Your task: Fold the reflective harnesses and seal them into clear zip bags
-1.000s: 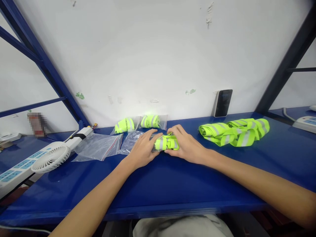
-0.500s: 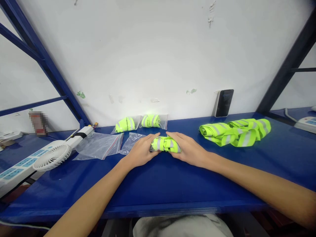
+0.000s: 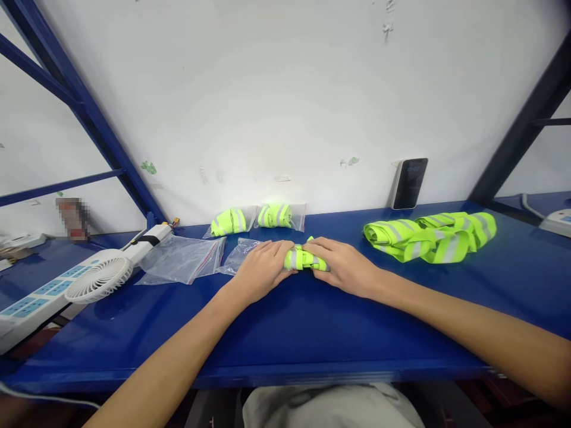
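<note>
A folded bundle of yellow-green reflective strap (image 3: 304, 259) with silver bands lies at the middle of the blue table (image 3: 312, 333). My left hand (image 3: 265, 268) is closed on its left end, fingers over the top and thumb at the near side. From the right, my right hand (image 3: 341, 266) grips the other end in the same way. Just left of my left hand lies a clear plastic bag (image 3: 238, 254), partly hidden by that hand. Behind it rest two bagged reflective bundles, a left one (image 3: 228, 222) and a right one (image 3: 274, 216).
A loose heap of reflective straps (image 3: 430, 236) lies to the right. A phone (image 3: 410, 183) leans on the wall behind it. To the left are clear zip bags (image 3: 182, 259), a white fan (image 3: 99, 279) and a power strip (image 3: 33, 302). Blue posts (image 3: 89, 119) frame the table.
My hands still hold the bundle. The fingers have shifted over its top, and the bundle sits slightly farther right in view, more covered by the left hand. The camera view has shifted slightly.
</note>
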Motion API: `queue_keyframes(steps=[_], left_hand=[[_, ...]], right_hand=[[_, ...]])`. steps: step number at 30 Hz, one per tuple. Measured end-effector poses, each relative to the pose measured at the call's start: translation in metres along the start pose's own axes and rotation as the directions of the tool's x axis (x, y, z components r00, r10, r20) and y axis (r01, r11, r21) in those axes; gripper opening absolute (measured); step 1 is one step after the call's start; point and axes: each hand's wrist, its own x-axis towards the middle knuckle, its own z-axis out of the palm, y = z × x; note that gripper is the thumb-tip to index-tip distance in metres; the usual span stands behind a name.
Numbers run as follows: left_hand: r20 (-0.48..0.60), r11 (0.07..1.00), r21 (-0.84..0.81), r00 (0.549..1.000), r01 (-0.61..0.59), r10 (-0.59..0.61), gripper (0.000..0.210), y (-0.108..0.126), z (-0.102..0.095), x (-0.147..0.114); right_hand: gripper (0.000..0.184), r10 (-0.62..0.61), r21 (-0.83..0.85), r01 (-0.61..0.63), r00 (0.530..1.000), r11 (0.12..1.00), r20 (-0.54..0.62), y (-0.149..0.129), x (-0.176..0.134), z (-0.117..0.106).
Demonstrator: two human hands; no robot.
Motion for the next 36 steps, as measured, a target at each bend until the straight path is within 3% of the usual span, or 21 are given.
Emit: queue_keyframes(steps=[5, 10, 12, 19, 25, 29, 32, 36], left_hand=[[0.028, 1.0, -0.014, 0.999, -0.017, 0.017, 0.04, 0.0, -0.002, -0.001], [-0.034, 0.968, -0.248, 0.998, 0.038, -0.048, 0.062, -0.009, 0.01, -0.003], [-0.057, 0.962, -0.269, 0.997, 0.04, -0.057, 0.062, -0.011, 0.013, -0.004], [-0.023, 0.999, -0.048, 1.0, -0.018, 0.017, 0.045, 0.006, 0.01, 0.001], [-0.027, 0.991, -0.136, 1.0, -0.001, -0.003, 0.045, 0.008, 0.009, 0.003], [-0.004, 0.964, -0.266, 1.0, 0.023, -0.025, 0.044, 0.005, 0.008, 0.002], [-0.002, 0.944, -0.326, 0.999, 0.044, -0.048, 0.043, 0.002, 0.01, 0.002], [0.004, 0.93, -0.362, 0.997, 0.069, -0.073, 0.041, 0.0, 0.014, 0.001]], right_hand=[[0.048, -0.036, -0.098, 0.039, 0.999, 0.994, 0.033, 0.004, 0.0, -0.005], [0.044, -0.099, -0.14, 0.109, 0.992, 0.984, 0.074, 0.007, -0.003, -0.015], [0.042, -0.096, -0.175, 0.109, 0.992, 0.979, 0.079, 0.007, -0.004, -0.015], [0.054, 0.013, -0.158, -0.007, 0.999, 0.987, 0.038, -0.003, -0.002, -0.004], [0.041, 0.11, -0.045, -0.111, 0.994, 0.993, -0.012, -0.009, 0.002, -0.003], [0.043, -0.006, -0.097, 0.01, 0.999, 0.995, 0.044, -0.002, 0.001, -0.008], [0.031, -0.1, -0.184, 0.116, 0.99, 0.976, 0.096, 0.0, 0.0, -0.011], [0.027, -0.145, -0.248, 0.154, 0.988, 0.956, 0.058, -0.001, 0.002, -0.013]])
